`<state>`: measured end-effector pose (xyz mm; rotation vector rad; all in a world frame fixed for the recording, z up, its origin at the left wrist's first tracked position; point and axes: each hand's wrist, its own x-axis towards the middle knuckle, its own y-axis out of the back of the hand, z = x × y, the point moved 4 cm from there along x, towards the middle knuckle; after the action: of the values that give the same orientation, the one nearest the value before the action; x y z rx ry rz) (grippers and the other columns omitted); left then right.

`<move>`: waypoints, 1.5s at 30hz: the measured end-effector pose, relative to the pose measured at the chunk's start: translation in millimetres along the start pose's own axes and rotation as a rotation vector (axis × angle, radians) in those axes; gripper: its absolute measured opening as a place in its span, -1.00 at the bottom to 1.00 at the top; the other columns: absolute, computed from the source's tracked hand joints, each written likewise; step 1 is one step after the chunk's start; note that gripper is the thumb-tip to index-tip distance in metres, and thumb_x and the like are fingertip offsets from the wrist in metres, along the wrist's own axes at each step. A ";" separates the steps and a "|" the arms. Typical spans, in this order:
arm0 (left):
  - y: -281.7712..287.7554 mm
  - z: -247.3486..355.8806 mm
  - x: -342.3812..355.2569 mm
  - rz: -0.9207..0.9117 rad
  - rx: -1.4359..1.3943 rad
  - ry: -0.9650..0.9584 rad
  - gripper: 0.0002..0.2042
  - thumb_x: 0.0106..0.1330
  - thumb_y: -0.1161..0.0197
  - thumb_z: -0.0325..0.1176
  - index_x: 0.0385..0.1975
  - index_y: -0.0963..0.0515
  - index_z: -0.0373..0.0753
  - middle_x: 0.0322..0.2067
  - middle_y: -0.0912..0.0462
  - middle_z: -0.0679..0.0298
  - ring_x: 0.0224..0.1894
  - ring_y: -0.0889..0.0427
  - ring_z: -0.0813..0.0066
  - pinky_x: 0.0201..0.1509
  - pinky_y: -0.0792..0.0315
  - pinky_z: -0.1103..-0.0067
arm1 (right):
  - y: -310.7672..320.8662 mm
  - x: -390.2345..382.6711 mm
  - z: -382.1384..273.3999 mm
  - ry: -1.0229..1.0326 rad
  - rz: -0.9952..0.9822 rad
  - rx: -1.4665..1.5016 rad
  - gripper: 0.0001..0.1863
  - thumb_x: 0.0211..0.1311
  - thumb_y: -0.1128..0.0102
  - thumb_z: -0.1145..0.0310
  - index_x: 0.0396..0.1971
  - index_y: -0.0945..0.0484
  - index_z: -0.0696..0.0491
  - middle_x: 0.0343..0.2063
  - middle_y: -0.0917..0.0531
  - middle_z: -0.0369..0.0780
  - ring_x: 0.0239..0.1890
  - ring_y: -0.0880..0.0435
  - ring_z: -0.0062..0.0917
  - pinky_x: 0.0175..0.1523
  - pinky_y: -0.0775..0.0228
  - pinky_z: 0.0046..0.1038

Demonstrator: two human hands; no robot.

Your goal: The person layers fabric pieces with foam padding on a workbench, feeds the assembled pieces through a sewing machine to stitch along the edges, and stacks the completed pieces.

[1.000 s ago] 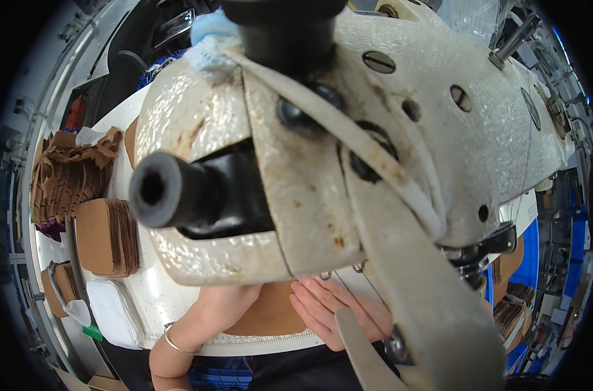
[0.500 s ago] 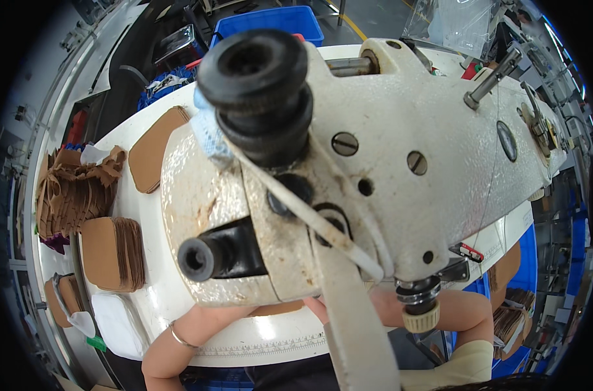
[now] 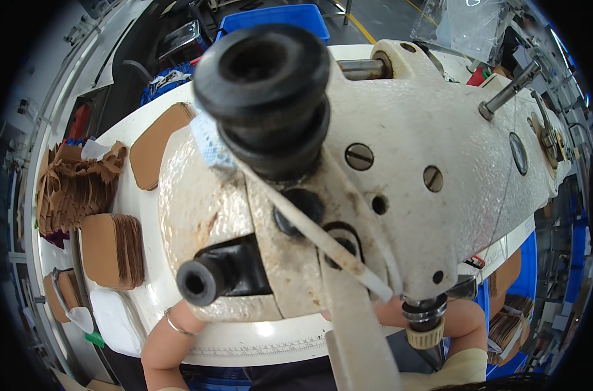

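Observation:
A white sewing machine head (image 3: 414, 215) fills the middle of the view, close to the camera, and covers most of my hands. My left forearm (image 3: 163, 352), with a bracelet at the wrist, reaches in from the lower edge and goes under the machine's left end; the left fingers are hidden. On the other side, my right forearm (image 3: 462, 319) bends in behind the tension knob (image 3: 425, 335). Only a sliver of skin shows beside the machine's pale lever, so the right fingers cannot be made out. Whatever either hand holds is out of sight.
On the white table's left side stand a stack of brown fabric pieces (image 3: 107, 251), a white stack (image 3: 116, 322), ruffled brown pieces (image 3: 78, 189) and another brown stack (image 3: 159, 146). A blue bin (image 3: 273, 23) is behind; brown pieces (image 3: 508, 326) lie in a blue container at right.
My left forearm has shifted slightly and its hand is further under the machine. The brown piece that showed between my hands is now hidden. The machine looks slightly nearer.

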<state>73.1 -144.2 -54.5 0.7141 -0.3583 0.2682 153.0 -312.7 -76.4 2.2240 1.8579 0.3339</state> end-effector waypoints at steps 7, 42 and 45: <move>28.8 26.7 10.0 0.056 -0.084 0.077 -0.71 -0.05 -0.27 -0.51 -0.24 -0.60 -0.33 -0.28 -0.63 0.01 -0.19 -0.60 0.02 -0.05 -0.47 0.27 | -20.9 -1.6 7.1 -0.096 -0.046 0.531 -0.61 0.14 -0.24 0.43 0.01 -0.53 0.13 -0.06 -0.64 -0.16 0.05 -0.58 -0.41 0.17 -0.37 -0.38; 6.2 73.3 -34.4 -0.443 0.476 0.126 -0.62 -0.07 -0.33 -0.60 -0.15 -0.61 -0.26 -0.09 -0.61 0.22 -0.13 -0.64 0.32 -0.10 -0.54 0.47 | -7.4 -27.4 -33.3 0.503 0.012 -0.876 -0.82 -0.06 -0.17 0.39 -0.42 -0.54 0.13 -0.58 -0.40 -0.34 -0.56 -0.43 -0.60 -0.46 -0.17 -0.53; 8.3 82.3 -24.0 -0.443 0.485 0.109 -0.63 -0.05 -0.32 -0.60 -0.16 -0.61 -0.26 -0.11 -0.62 0.21 -0.13 -0.65 0.31 -0.10 -0.55 0.46 | -8.3 -27.4 -31.6 0.493 -0.004 -0.868 -0.82 -0.06 -0.17 0.38 -0.42 -0.54 0.13 -0.59 -0.39 -0.35 -0.55 -0.44 -0.60 -0.45 -0.18 -0.53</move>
<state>29.7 -196.8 -1.8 1.2273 -0.0199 -0.0332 130.6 -337.4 -49.8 1.5958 1.4490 1.4654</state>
